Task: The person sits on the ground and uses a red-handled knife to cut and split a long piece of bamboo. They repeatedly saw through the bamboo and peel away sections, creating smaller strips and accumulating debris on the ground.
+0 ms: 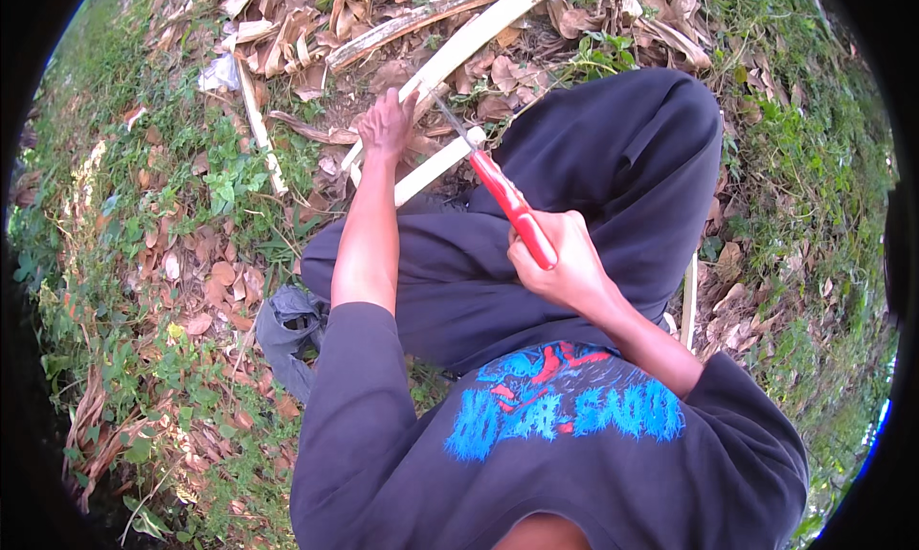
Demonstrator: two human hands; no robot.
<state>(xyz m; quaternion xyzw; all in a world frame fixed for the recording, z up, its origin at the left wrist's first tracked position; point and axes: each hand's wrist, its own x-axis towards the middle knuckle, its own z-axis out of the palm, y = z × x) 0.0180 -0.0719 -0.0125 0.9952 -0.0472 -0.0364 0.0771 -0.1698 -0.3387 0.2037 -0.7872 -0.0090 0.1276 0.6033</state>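
My left hand (387, 126) grips a long pale split bamboo strip (469, 39) that runs up toward the top of the view. My right hand (563, 262) is closed around the red handle of a knife (512, 208). Its dark blade (450, 119) points up and left and meets the strip just beside my left hand. A shorter pale strip (436, 167) lies under the blade, across my knee. I am squatting in dark trousers (613, 157) and a dark sweatshirt.
The ground is grass with many dry brown leaves and husks (287, 33). Another pale stick (257, 119) lies at the left, one more stick (688, 301) at the right by my leg. A grey cloth (287, 330) lies by my left side.
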